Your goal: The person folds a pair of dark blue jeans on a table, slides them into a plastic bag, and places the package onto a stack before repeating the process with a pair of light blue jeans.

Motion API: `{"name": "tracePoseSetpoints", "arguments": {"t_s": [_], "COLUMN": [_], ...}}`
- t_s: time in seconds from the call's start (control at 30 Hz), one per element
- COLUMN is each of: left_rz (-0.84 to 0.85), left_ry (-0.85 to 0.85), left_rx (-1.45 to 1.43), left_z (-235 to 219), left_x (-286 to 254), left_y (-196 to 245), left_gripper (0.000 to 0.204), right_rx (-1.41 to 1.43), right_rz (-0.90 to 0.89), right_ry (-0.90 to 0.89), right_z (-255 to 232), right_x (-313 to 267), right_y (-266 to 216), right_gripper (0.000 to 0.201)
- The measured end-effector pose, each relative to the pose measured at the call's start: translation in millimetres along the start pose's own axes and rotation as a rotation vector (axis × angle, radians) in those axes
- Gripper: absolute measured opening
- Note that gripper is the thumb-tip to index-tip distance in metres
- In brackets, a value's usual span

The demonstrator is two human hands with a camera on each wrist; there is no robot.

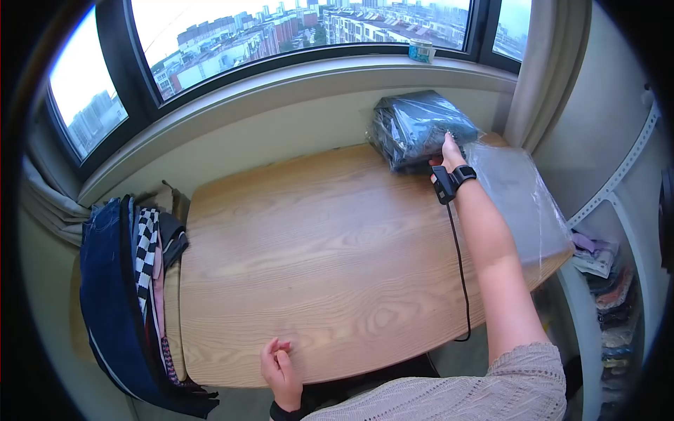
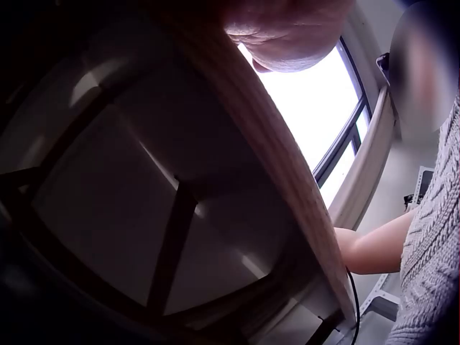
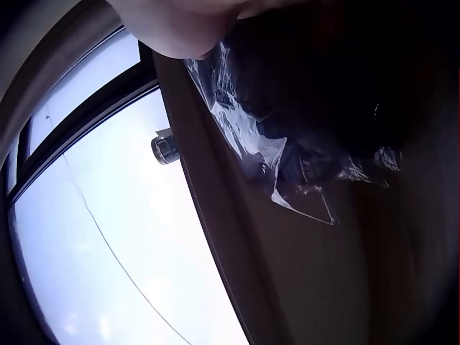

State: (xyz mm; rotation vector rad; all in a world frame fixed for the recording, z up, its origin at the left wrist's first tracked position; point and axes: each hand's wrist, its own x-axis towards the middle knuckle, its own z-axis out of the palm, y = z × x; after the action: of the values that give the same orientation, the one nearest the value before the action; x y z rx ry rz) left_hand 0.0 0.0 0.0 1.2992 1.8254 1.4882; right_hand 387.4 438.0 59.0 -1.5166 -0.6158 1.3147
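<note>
At the far left of the head view, a pile of clothes (image 1: 130, 295) hangs over the end of the wooden counter (image 1: 330, 259), with dark denim outermost and a checkered piece beside it. Near the counter's front edge, the left hand (image 1: 279, 372) rests on the wood, its fingers loosely curled and holding nothing. Further right, the right arm stretches across to the far right corner, where the right hand (image 1: 449, 151) lies on a bagged dark garment (image 1: 418, 126) in crinkled clear plastic; whether its fingers are clamped on the package I cannot tell, since the hand hides them. Just right of the hand, a flat clear plastic bag (image 1: 523, 203) lies over the counter's right end. On the window sill above sits a small jar (image 1: 421, 50).
</note>
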Motion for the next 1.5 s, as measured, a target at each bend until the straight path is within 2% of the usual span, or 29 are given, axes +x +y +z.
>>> {"name": "tracePoseSetpoints", "arguments": {"t_s": [0.07, 0.1, 0.17, 0.37, 0.43, 0.5, 0.53, 0.57, 0.67, 0.73, 0.8, 0.83, 0.87, 0.97, 1.03, 1.07, 1.13, 1.27, 1.33, 1.43, 1.47, 1.5], "left_rz": [0.005, 0.039, 0.074, 0.144, 0.16, 0.027, -0.069, -0.072, -0.061, 0.05, 0.146, 0.143, 0.219, 0.04, -0.075, -0.072, -0.26, -0.214, -0.073, -0.064, -0.076, -0.068], "left_ry": [-0.006, 0.013, 0.005, 0.035, 0.005, -0.019, -0.027, 0.016, 0.191, 0.308, 0.461, 0.497, 0.538, 0.688, 0.689, 0.689, 0.523, 0.522, 0.627, 0.644, 0.725, 0.724], "left_rx": [-0.023, -0.028, -0.019, 0.021, -0.031, -0.252, -0.403, -0.497, -0.32, -0.078, 0.18, 0.308, 0.579, 1.033, 1.119, 1.12, 1.14, 1.252, 1.161, 1.149, 1.052, 1.055], "left_z": [8.8, 3.2, 4.0, 3.6, 1.7, -3.0, -7.4, -12.4, -52.8, -88.1, -132.6, -160.0, -187.7, -247.3, -270.9, -275.6, -278.3, -282.9, -297.4, -311.1, -313.4, -317.2], "left_x": [9.1, 11.4, 8.9, 8.6, 8.7, 10.9, 11.6, 15.4, 15.4, 19.0, 37.6, 51.1, 63.0, 89.0, 99.2, 100.8, 105.2, 108.7, 111.3, 114.2, 116.9, 120.9], "left_y": [2.7, 2.6, 2.3, -4.3, -5.4, -13.4, -15.1, -13.9, -12.1, -3.7, -8.5, -24.5, -26.8, -49.7, -61.0, -66.4, -71.7, -85.8, -99.8, -105.8, -105.4, -106.1], "left_gripper": [0.023, 0.023, 0.024, 0.023, 0.023, 0.022, 0.022, 0.022, 0.024, 0.026, 0.03, 0.031, 0.032, 0.037, 0.041, 0.041, 0.044, 0.037, 0.025, 0.017, 0.019, 0.019], "right_rx": [0.092, 0.112, 0.195, 0.232, 0.222, 0.228, 0.248, 0.214, 0.296, 0.323, 0.332, 0.327, 0.322, 0.323, 0.342, 0.345, 0.337, 0.359, 0.347, 0.349, 0.356, 0.355], "right_rz": [-0.034, -0.062, 0.008, 0.067, 0.169, 0.29, 0.229, 0.261, 0.235, 0.219, 0.208, 0.219, 0.211, 0.218, 0.252, 0.251, 0.253, 0.28, 0.269, 0.262, 0.263, 0.263], "right_ry": [0.156, 0.138, 0.174, -0.285, -0.41, -0.477, -0.567, -0.606, -0.753, -0.831, -0.758, -0.775, -0.77, -0.766, -0.807, -0.807, -0.814, -0.827, -0.841, -0.853, -0.852, -0.849], "right_z": [8.1, 16.9, 28.1, 91.1, 116.7, 140.9, 147.7, 151.8, 157.2, 157.2, 151.5, 150.4, 149.2, 147.8, 146.6, 146.0, 143.5, 141.5, 141.1, 141.8, 141.9, 142.0], "right_x": [-9.9, -24.9, -37.3, -112.2, -148.6, -191.2, -202.6, -215.3, -245.4, -254.2, -262.7, -263.3, -263.3, -264.0, -260.9, -260.3, -259.8, -260.7, -262.5, -260.0, -259.6, -259.0], "right_y": [-0.3, -3.9, 7.0, 90.3, 132.8, 171.6, 190.8, 203.4, 224.1, 231.8, 224.9, 223.9, 222.9, 217.4, 216.2, 215.7, 212.6, 211.5, 209.5, 211.3, 211.7, 211.6], "right_gripper": [0.061, 0.061, 0.053, 0.051, 0.05, 0.045, 0.044, 0.044, 0.039, 0.038, 0.032, 0.032, 0.032, 0.032, 0.034, 0.034, 0.035, 0.036, 0.036, 0.034, 0.034, 0.033]}}
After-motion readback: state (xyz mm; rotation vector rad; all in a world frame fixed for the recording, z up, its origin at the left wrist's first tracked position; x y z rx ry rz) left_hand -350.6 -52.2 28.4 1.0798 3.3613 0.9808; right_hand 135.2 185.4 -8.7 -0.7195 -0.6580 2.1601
